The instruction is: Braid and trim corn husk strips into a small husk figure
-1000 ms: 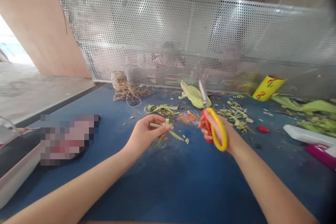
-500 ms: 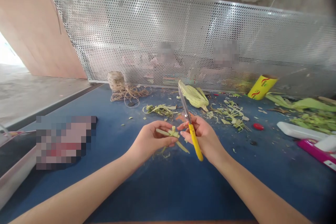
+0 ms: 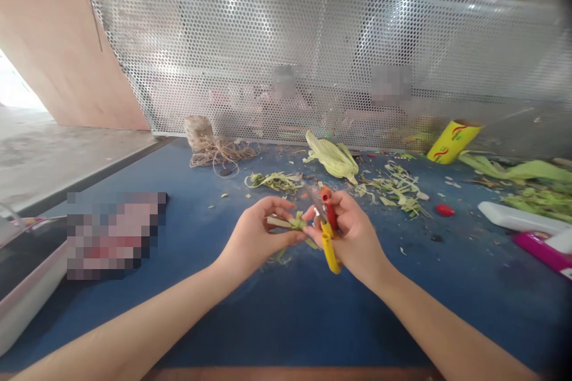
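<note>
two bare hands meet above a blue tabletop [image 3: 277, 321]. the left hand [image 3: 250, 235] pinches a folded green plant strip [image 3: 297, 222], likely corn husk, between thumb and fingers. the right hand [image 3: 355, 238] has its fingers wrapped around red-and-yellow scissors [image 3: 329, 244], its fingertips at the strip's near end, contact unclear. the strip looks light, pliable, slightly damp and easily torn; its thick folded middle seems the safest grip.

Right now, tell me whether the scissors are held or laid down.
Held: the right hand grips the scissors by their red and yellow handles.
</note>
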Available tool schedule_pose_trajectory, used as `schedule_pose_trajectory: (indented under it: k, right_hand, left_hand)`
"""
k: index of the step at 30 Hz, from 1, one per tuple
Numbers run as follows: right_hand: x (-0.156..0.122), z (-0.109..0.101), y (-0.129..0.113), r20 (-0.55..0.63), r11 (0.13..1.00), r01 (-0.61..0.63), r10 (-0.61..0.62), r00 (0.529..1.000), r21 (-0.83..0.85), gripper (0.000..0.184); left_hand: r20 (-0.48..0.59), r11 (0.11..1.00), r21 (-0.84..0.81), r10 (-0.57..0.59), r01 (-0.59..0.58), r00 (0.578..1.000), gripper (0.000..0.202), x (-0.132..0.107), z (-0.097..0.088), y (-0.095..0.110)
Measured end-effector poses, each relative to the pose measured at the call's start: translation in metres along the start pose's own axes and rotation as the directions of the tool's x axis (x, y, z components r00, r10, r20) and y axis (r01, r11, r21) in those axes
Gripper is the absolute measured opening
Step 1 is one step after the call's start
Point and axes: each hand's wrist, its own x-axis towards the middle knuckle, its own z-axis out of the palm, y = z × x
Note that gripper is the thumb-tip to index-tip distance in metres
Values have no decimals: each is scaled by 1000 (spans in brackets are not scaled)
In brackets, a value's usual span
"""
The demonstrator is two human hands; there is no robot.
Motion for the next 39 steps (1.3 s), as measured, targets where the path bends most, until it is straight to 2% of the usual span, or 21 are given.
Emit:
schedule_pose_trajectory:
  k: [3,8,11,14,18,21,25,28,29,30,32,33,34,35,36,38,39]
  right_hand:
    - [0,3,2,17,999,-37,37,999,18,42]
    - [2,4,4,-58,994,-41,47,997,101,43]
    - [2,4,3,-46,995,-42,47,998,94,42]
    - [2,4,1,-48,997,-44,48,998,69,42]
    - [2,5,3,-116,998,-14,20,993,54,38]
    - [2,5,7,-132,1000,4,-1,991,21,35]
    - [6,-1,7,-56,1000,-16,15,998,-19,36]
    - [12,-14,5,-98,979,-85,67,993,-187,35]
    - [15,-19,5,-132,944,-130,93,987,-305,34]
    - [17,-25,5,-164,873,-192,131,978,-449,33]
    - [20,-34,9,-201,622,-278,194,960,-732,27]
    - [21,-38,11,-208,486,-280,197,958,-828,25]
    - [21,-41,14,-205,380,-265,193,960,-886,23]
    - [20,-43,16,-194,313,-244,182,964,-918,21]
    - [19,-45,18,-178,281,-223,175,968,-933,19]
    - [15,-46,17,-134,280,-181,181,974,-943,13]
    - [14,-46,15,-97,286,-136,145,985,-948,10]
  left_hand:
    - [-6,999,35,24,-24,1000,43,0,0,0]
    - [51,992,-105,74,-69,996,38,-2,1,0]
    - [67,987,-155,44,-33,997,28,-4,2,1]
    - [37,993,-118,-14,18,999,21,-4,2,2]
    - [25,995,-79,-62,64,998,24,-3,2,3]
    - [9,991,-130,-41,42,999,32,-2,1,1]
    - [-6,986,-167,-30,28,1000,30,-1,1,2]
    - [-48,992,-124,-43,37,998,28,0,-1,4]
    - [-63,993,-111,-39,32,997,28,1,-1,5]
    - [-74,995,-98,-32,25,997,28,1,-2,6]
    - [-94,998,-63,-11,5,995,28,2,-4,7]
    - [-102,999,-45,-1,-3,995,28,1,-4,8]
    - [-108,999,-36,6,-10,994,28,1,-5,8]
    - [-112,999,-35,10,-14,994,28,1,-5,8]
    - [-114,999,-38,11,-16,993,27,1,-6,8]
    - [-130,999,-44,18,-24,991,26,0,-6,8]
    - [-140,999,-42,25,-32,990,26,0,-6,8]
